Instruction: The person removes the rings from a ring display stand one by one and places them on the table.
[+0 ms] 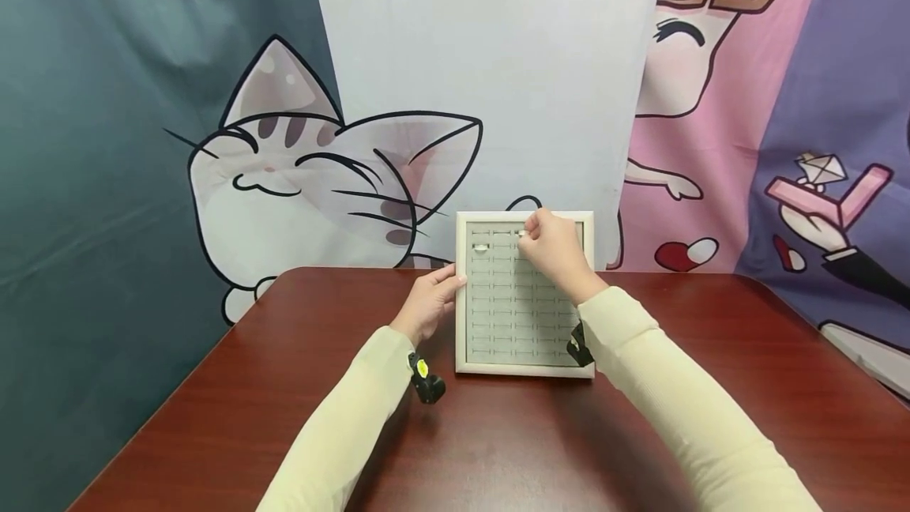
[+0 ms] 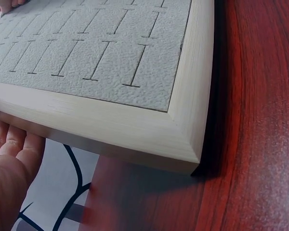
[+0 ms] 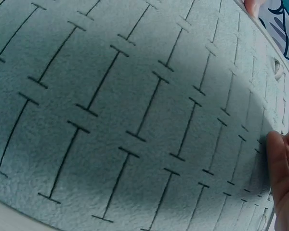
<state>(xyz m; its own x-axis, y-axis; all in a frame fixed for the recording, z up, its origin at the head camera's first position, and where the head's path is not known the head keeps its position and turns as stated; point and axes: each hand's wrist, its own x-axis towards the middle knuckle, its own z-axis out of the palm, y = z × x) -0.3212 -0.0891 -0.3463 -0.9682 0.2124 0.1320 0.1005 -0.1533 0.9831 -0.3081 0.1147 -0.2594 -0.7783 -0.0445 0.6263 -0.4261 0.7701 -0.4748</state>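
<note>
A ring display board [image 1: 501,322] stands upright on the table, its pale slotted pad [image 2: 98,57] set in a cream frame [image 2: 111,127]. My left hand [image 1: 429,300] holds the frame's left side, thumb at the front edge and fingers behind, as the left wrist view [image 2: 12,168] also shows. One ring [image 1: 480,247] sits in a slot at the upper left, seen as a small ring [image 3: 278,69] in the right wrist view. Near the top row, my right hand [image 1: 556,250] pinches another small whitish ring [image 1: 522,234] against the pad, mostly hidden by the fingertips.
The reddish-brown table [image 1: 512,449] extends around the board. Behind it hangs a cartoon backdrop [image 1: 498,62] with a cat and figures. A black wrist camera [image 1: 426,382] sits on the left sleeve, another camera [image 1: 579,344] on the right.
</note>
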